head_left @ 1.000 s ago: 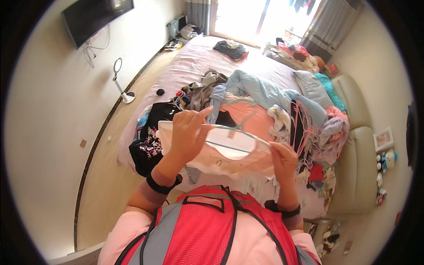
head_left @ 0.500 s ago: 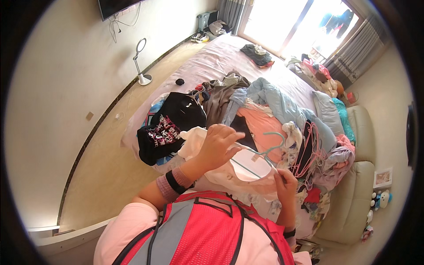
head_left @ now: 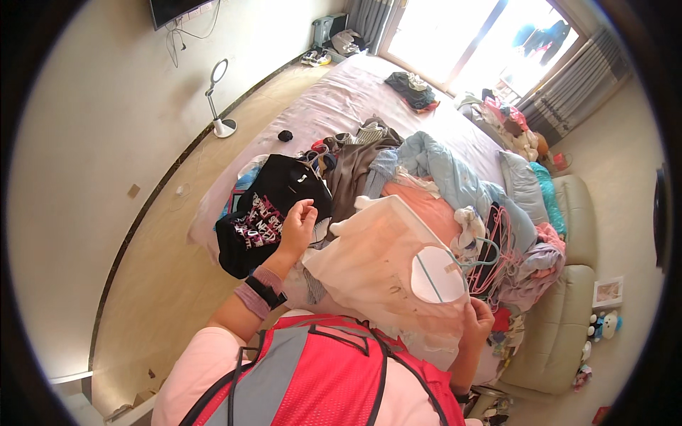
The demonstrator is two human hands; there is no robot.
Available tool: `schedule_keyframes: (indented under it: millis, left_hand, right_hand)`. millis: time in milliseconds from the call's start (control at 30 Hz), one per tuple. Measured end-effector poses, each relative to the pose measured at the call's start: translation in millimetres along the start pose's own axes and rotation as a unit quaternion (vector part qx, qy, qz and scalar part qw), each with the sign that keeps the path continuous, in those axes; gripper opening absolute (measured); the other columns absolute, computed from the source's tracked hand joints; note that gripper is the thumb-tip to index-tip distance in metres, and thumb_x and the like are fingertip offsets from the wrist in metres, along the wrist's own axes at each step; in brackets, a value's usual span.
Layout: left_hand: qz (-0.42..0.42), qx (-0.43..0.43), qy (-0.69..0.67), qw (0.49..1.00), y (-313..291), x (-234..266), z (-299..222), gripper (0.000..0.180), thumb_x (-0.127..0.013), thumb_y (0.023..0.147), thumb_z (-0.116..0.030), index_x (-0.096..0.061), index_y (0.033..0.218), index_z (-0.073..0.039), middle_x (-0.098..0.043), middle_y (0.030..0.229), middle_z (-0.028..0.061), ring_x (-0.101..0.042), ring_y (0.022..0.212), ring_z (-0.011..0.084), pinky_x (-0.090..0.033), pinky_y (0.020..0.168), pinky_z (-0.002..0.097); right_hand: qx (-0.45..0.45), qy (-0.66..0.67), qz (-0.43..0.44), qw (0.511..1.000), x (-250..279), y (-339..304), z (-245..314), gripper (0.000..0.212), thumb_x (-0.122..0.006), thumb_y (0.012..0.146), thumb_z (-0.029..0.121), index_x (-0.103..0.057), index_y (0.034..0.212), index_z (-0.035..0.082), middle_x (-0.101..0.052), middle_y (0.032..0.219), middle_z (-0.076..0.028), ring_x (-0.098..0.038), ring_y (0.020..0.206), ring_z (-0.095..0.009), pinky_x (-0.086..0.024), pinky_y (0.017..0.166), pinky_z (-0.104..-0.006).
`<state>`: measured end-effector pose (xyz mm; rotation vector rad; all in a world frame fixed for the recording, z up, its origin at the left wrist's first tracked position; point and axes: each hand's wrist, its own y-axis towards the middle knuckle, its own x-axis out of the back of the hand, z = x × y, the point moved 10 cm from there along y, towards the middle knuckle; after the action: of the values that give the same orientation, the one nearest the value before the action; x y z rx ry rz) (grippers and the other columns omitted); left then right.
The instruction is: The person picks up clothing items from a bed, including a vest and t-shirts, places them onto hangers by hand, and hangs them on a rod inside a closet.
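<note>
A pale pink top (head_left: pixel 369 259) with sheer lower edges hangs spread out before me, tilted, its neck opening toward the right. Through that opening show the bars of a teal hanger (head_left: pixel 490 250), whose hook sticks out on the right beyond the collar. My right hand (head_left: pixel 478 319) pinches the top's fabric near the neckline. Off to the left, my left hand (head_left: pixel 298 226) is apart from the top, its fingers loosely bent with nothing seen in them. Behind it lies a black printed T-shirt (head_left: pixel 273 202) on the bed's near left corner.
The bed (head_left: pixel 341 92) carries a heap of clothes, a light blue quilt (head_left: pixel 444 160) and a coral garment (head_left: pixel 426 202). Several pink hangers (head_left: pixel 503 238) lie to the right. Beyond stands a beige leather seat (head_left: pixel 554 330). A white lamp (head_left: pixel 222 126) stands by the left wall.
My left hand has let go of the top and moved left. The top now spreads wider, and my right hand has shifted slightly right and down with it and the hanger.
</note>
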<state>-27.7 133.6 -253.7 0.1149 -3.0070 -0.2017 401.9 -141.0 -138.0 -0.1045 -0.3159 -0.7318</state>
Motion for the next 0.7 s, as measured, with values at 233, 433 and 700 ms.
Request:
schedule_keyframes:
  millis: [233,433,700]
  left_hand:
    - [0.007,0.045,0.032,0.998,66.7,9.2,78.2,0.032,-0.061,0.094,-0.023,-0.061,0.113,0.003,-0.067,0.105,0.0138,-0.065,0.095,0.0220,-0.050,0.084,0.0324]
    - [0.085,0.154,0.047,0.983,119.5,-22.8,168.1,0.047,-0.064,0.091,-0.024,-0.055,0.125,0.006,-0.064,0.118,0.0196,-0.063,0.108,0.0258,-0.048,0.093,0.0338]
    - [0.096,0.207,0.025,0.973,173.4,-76.4,263.3,0.063,-0.072,0.082,-0.024,-0.047,0.131,0.007,-0.060,0.123,0.0229,-0.059,0.114,0.0290,-0.046,0.095,0.0360]
  right_hand:
    - [-0.042,0.080,-0.064,0.994,-29.7,0.4,4.9,0.017,-0.063,0.089,0.006,-0.067,0.101,-0.004,-0.067,0.089,-0.002,-0.060,0.076,-0.008,-0.048,0.071,-0.0208]
    - [-0.079,0.066,-0.159,0.982,-34.5,-16.1,-12.0,0.016,-0.061,0.089,0.005,-0.066,0.100,-0.005,-0.066,0.090,-0.003,-0.060,0.079,-0.009,-0.047,0.072,-0.0203]
    - [-0.110,0.007,-0.209,0.972,-35.3,-62.9,12.2,0.018,-0.059,0.091,0.006,-0.062,0.103,-0.007,-0.067,0.094,-0.008,-0.062,0.084,-0.013,-0.049,0.079,-0.0245]
